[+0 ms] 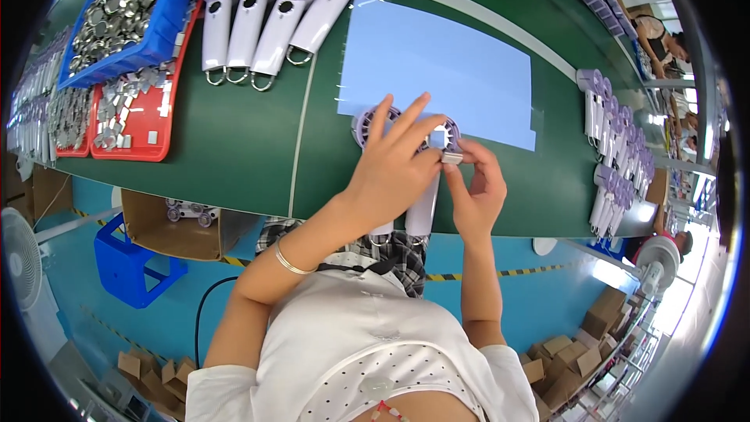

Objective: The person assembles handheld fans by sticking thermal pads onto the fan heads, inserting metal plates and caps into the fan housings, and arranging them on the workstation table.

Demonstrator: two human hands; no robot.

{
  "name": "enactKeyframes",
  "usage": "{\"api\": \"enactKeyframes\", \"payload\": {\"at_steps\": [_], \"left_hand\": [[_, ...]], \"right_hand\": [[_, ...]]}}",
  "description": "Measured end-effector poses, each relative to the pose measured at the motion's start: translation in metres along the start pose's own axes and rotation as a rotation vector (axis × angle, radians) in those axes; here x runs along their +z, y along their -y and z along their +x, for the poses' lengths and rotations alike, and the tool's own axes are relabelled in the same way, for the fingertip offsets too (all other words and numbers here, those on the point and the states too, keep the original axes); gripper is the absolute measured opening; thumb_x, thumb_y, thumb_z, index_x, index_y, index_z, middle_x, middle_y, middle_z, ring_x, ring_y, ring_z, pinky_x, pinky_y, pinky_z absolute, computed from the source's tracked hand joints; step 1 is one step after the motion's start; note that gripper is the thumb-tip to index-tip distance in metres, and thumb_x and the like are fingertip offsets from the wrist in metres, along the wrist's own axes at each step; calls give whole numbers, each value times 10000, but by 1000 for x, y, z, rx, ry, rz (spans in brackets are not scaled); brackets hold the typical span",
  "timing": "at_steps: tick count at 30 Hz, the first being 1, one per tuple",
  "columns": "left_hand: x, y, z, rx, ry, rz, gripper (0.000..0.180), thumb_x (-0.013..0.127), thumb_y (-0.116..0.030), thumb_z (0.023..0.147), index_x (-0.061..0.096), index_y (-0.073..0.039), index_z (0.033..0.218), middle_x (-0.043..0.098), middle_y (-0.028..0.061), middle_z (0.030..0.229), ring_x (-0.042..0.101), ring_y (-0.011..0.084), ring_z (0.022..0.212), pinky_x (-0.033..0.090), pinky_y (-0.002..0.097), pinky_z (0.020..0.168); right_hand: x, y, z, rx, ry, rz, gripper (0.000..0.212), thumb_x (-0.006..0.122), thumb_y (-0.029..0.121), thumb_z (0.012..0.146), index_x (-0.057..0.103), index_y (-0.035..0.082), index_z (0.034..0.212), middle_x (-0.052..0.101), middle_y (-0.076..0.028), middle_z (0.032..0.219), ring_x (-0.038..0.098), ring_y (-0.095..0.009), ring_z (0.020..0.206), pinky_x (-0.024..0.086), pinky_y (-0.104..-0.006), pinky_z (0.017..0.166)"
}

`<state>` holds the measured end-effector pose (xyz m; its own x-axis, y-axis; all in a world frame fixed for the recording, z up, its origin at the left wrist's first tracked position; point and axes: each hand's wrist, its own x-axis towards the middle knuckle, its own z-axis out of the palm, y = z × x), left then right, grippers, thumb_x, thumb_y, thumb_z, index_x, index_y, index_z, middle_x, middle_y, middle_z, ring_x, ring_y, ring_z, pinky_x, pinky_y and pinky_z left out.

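- Item in work: two lilac-and-white plastic handheld fans (423,207) with round, vaned heads and slender glossy handles; metal loops at the handle ends.
- Location: side by side at the near edge of the green desk (234,133), heads partly covered by the hands, loops reaching past that edge.
- Right hand (478,187): thumb and forefinger closed on one small, pale rectangular block (452,158) at the right fan's head.
- Left hand (394,168): half open, fingers spread over both heads; cannot tell whether it grips anything.
- Count, far-left part of desk: four similar fans (275,43); one blue plastic bin (160,51) of metal discs, too many to count.
- Far edge side: one light-blue rectangular sheet (437,55).
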<state>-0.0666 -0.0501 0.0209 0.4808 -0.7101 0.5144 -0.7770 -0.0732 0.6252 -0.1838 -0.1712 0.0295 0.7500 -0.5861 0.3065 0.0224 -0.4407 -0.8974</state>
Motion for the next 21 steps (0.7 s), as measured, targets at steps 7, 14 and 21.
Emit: {"api": "enactKeyframes", "payload": {"at_steps": [7, 14, 21], "left_hand": [[4, 0, -2, 21, 18, 38, 73, 721, -75, 797, 712, -50, 865, 590, 87, 1348, 427, 353, 1407, 242, 651, 1151], [2, 0, -2, 25, 41, 49, 84, 726, -80, 787, 708, -56, 866, 582, 84, 1354, 423, 353, 1405, 247, 643, 1151], [2, 0, -1, 14, 1, 9, 71, 748, -101, 802, 705, -61, 842, 606, 75, 1329, 440, 347, 1388, 258, 635, 1146]], "right_hand": [[-6, 1, 1, 1, 81, -82, 385, 725, -77, 783, 690, 15, 1155, 710, -101, 982, 675, -182, 915, 515, -302, 869], [-11, 22, 11, -238, 147, -317, 307, 763, -60, 728, 729, 25, 1021, 701, -95, 960, 667, -256, 946, 532, -341, 815], [-12, 14, 6, -66, 69, -122, 178, 760, -63, 815, 731, 2, 978, 730, -103, 961, 680, -211, 875, 530, -305, 799]]}}
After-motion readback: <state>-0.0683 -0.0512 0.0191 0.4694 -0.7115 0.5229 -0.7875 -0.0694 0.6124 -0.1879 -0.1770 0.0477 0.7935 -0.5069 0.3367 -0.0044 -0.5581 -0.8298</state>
